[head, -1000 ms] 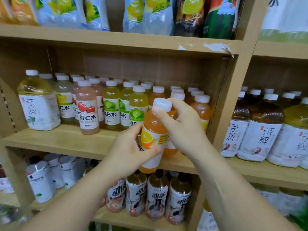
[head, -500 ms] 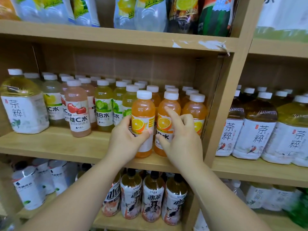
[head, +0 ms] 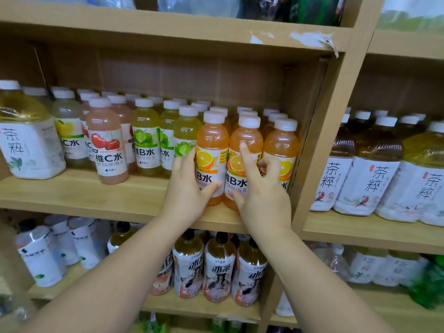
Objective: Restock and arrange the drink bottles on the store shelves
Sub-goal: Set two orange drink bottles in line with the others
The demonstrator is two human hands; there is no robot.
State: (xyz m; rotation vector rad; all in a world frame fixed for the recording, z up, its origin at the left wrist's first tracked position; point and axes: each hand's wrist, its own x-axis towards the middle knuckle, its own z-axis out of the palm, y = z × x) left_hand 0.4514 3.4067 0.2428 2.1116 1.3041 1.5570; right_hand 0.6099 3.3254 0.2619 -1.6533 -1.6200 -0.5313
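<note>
My left hand (head: 187, 188) clasped the orange bottle (head: 212, 138); my right hand (head: 264, 195) touched the neighbouring bottle (head: 253, 132), whether its grip held I couldn't tell.

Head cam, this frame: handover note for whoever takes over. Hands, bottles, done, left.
Left hand: grips the left orange bottle low on its label.
Right hand: thumb and curled fingers on the middle orange bottle, index finger up its front.
Both bottles stand upright on the middle shelf, front row, beside a third orange bottle.
Done: three orange bottles across the front.
Left: let go, square the labels; the pink bottle stands forward of its row, probably wants pushing back.
</note>
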